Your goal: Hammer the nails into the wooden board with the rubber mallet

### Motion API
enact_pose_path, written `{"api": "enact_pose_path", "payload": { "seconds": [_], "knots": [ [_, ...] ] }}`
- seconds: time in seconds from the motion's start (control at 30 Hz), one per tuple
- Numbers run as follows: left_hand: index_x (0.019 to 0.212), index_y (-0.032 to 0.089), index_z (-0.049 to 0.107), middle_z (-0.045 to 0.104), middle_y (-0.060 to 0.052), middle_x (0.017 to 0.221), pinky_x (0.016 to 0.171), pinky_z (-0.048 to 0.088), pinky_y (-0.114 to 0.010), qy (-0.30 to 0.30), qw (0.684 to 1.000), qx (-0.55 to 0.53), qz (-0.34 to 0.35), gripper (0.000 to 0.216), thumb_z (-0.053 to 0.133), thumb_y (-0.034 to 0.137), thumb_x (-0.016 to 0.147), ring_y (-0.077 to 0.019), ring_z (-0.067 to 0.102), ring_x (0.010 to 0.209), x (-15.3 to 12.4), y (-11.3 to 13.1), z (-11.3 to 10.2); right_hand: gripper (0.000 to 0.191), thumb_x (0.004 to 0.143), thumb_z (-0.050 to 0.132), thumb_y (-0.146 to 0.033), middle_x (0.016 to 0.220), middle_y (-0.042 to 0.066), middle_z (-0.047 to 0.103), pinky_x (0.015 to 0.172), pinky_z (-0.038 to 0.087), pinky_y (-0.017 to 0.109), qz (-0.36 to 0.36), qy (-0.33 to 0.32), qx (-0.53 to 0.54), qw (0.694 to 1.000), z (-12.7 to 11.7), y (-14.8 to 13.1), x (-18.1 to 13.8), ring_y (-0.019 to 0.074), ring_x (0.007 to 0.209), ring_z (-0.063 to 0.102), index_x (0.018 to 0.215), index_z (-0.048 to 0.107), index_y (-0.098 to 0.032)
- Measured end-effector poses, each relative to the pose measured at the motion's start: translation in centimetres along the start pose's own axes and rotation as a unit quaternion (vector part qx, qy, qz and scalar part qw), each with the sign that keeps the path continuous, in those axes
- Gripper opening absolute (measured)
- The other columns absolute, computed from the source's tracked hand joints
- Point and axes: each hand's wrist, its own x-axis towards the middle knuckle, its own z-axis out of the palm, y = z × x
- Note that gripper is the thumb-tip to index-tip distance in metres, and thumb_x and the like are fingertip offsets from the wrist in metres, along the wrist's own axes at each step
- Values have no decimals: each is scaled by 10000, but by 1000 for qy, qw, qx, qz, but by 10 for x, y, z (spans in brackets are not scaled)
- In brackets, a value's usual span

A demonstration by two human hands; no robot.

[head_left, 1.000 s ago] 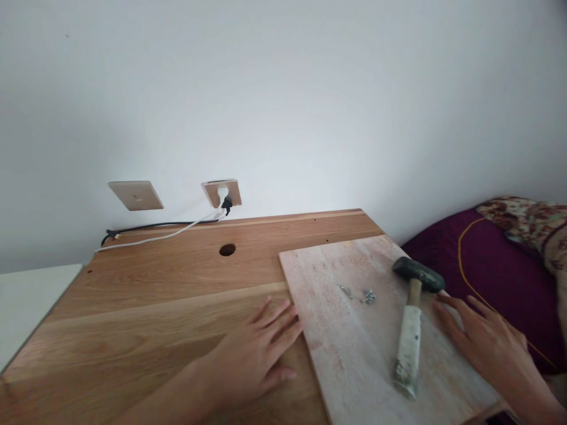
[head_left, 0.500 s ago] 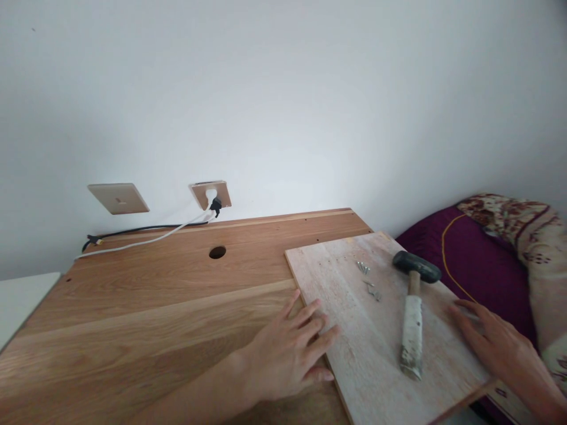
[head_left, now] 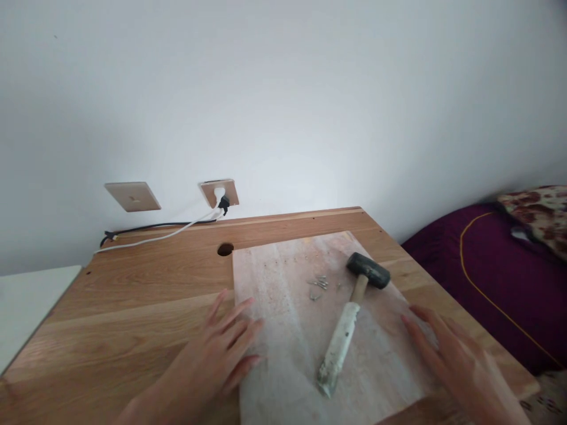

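Note:
A pale, worn wooden board (head_left: 283, 354) lies flat on the wooden tabletop. My left hand (head_left: 221, 348) rests at its left edge, fingers spread and the tips over the board. At the opposite edge is my right hand (head_left: 460, 360), its fingers stretched onto the board and slightly blurred. Neither hand is wrapped round anything I can see. Between them a mallet (head_left: 341, 336) lies slanted on the board, with a black head and a white-wrapped, dirty handle. Several small metal screws or nails (head_left: 319, 283) lie in a loose group left of the mallet head.
The tabletop (head_left: 146, 330) meets a white wall and has a round cable hole (head_left: 225, 249), partly beside the board's corner. White and black cables (head_left: 163, 236) run along the back from a wall socket (head_left: 230, 192). Purple bedding (head_left: 500, 283) lies beyond the right edge.
The board has shifted left across the tabletop and turned slightly, with both hands moving along its edges. The mallet on it now slants more, and the small metal pieces have moved left too.

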Motion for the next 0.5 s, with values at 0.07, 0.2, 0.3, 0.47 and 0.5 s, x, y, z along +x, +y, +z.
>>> {"api": "enact_pose_path", "payload": {
  "seconds": [0.07, 0.2, 0.3, 0.47, 0.5],
  "knots": [
    [1392, 241, 580, 755, -15, 1230, 1310, 165, -525, 11, 999, 43, -25, 382, 564, 361, 1030, -244, 586, 1341, -28, -8, -9, 464, 945, 315, 1, 1047, 176, 762, 667, 614, 376, -27, 21, 24, 999, -8, -19, 15, 284, 864, 754, 1080, 732, -153],
    [1486, 321, 493, 734, 16, 1292, 1243, 343, -434, 48, 990, 95, -94, 435, 425, 396, 1063, -223, 644, 1247, -90, -26, -19, 362, 1058, 351, -179, 970, 91, 789, 710, 623, 309, 8, 29, 152, 988, -23, -63, 41, 222, 821, 765, 1081, 711, -207],
    [1481, 341, 493, 743, 6, 1240, 1065, 524, -370, 66, 979, 112, -155, 454, 428, 455, 1047, -235, 679, 1167, -128, -36, -20, 317, 1086, 414, -411, 917, 46, 795, 679, 618, 273, 101, -1, 234, 967, -25, -89, 53, 198, 778, 774, 1058, 678, -238],
    [1491, 315, 490, 683, -28, 1354, 1156, 437, -436, 59, 973, 117, -187, 495, 477, 476, 1024, -269, 613, 1293, -146, -35, -18, 302, 1079, 434, -439, 979, 53, 781, 767, 623, 297, 114, -3, 290, 950, -19, -103, 64, 210, 874, 768, 1103, 663, -244],
    [1527, 297, 452, 632, -46, 1440, 1215, 353, -470, 50, 974, 123, -185, 542, 480, 484, 1020, -281, 561, 1362, -145, -33, -18, 307, 1078, 435, -424, 1055, 69, 774, 825, 621, 313, 96, -2, 297, 950, -18, -105, 66, 220, 955, 758, 1165, 659, -233]
  ]
}}
